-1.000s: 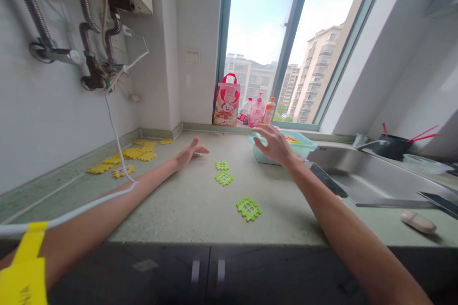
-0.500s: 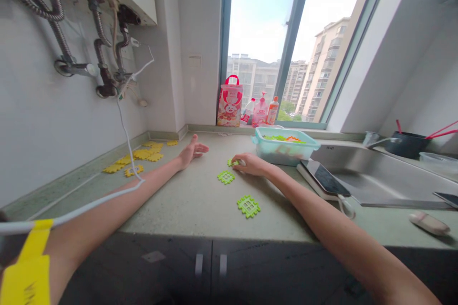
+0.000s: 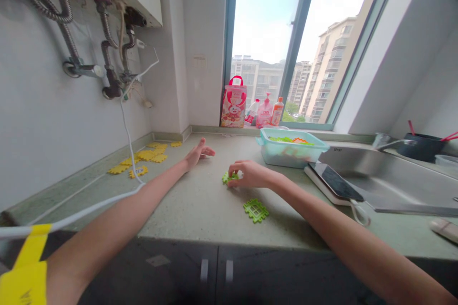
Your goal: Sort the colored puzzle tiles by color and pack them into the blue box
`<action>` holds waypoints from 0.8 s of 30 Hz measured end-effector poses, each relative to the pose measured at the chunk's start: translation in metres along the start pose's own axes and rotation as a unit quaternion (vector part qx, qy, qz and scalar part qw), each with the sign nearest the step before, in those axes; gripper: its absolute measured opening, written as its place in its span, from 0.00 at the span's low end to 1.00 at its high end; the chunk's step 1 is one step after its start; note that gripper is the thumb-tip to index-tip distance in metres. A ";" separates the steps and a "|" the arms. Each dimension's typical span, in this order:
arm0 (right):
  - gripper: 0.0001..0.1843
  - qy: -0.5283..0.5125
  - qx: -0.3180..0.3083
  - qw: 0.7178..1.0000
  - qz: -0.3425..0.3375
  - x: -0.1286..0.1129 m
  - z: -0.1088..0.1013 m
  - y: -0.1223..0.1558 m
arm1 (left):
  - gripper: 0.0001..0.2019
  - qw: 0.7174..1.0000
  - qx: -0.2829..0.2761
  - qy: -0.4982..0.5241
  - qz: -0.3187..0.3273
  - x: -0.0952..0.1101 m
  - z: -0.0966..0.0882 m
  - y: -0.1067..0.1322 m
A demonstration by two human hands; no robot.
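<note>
green piece [image 3: 225, 179] sits between the right hand's fingers [image 3: 234, 167].

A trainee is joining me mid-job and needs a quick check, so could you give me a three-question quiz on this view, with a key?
1. What colour is the piece at the right hand? A) yellow B) green C) orange
2. True or false: the left hand is gripping a piece.
3. Fill in: the yellow pieces lie to the ____ of the left hand.

Key: 1. B, green. 2. False; it is open, and no piece shows in it. 3. left.
</note>
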State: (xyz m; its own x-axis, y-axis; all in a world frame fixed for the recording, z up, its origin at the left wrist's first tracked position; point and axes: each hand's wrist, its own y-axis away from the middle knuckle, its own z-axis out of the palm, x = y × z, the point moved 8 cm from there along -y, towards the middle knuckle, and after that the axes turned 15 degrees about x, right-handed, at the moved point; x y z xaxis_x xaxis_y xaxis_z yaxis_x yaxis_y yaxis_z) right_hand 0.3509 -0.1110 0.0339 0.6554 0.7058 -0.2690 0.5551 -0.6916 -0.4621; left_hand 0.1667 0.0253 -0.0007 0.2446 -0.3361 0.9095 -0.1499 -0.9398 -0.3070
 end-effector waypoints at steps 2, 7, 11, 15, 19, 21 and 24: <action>0.12 0.013 -0.019 1.000 0.018 -0.001 0.002 0.000 | 0.50 1.000 -0.004 -0.009 0.003 0.001 0.001 0.001; 0.14 0.080 -0.063 0.994 0.046 -0.001 -0.007 0.006 | 0.50 0.999 -0.020 -0.030 0.009 0.004 0.005 0.004; 0.16 0.079 -0.068 0.994 0.041 -0.006 -0.042 0.019 | 0.51 0.999 -0.021 -0.042 0.024 0.005 0.005 0.005; 0.17 0.002 -0.099 0.992 0.083 -0.023 -0.075 0.038 | 0.48 0.998 -0.027 -0.045 0.027 0.006 0.005 0.006; 0.18 0.029 -0.206 0.977 0.057 -0.049 -0.051 0.054 | 0.48 0.998 -0.030 -0.039 0.028 0.008 0.005 0.006; 0.22 0.078 -0.227 0.970 0.038 -0.054 -0.034 0.055 | 0.48 0.998 -0.030 -0.036 0.031 0.009 0.006 0.006; 0.24 0.102 -0.227 0.968 0.022 -0.056 -0.021 0.053 | 0.48 0.998 -0.031 -0.044 0.035 0.009 0.007 0.005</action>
State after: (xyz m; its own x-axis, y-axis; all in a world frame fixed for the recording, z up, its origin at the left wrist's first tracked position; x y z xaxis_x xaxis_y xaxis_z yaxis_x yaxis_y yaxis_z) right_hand 0.3544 -0.1903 0.0428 0.7453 0.6612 -0.0861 0.6620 -0.7492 -0.0230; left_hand 0.1743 0.0174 0.0038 0.3133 -0.4076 0.8577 -0.2287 -0.9090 -0.3485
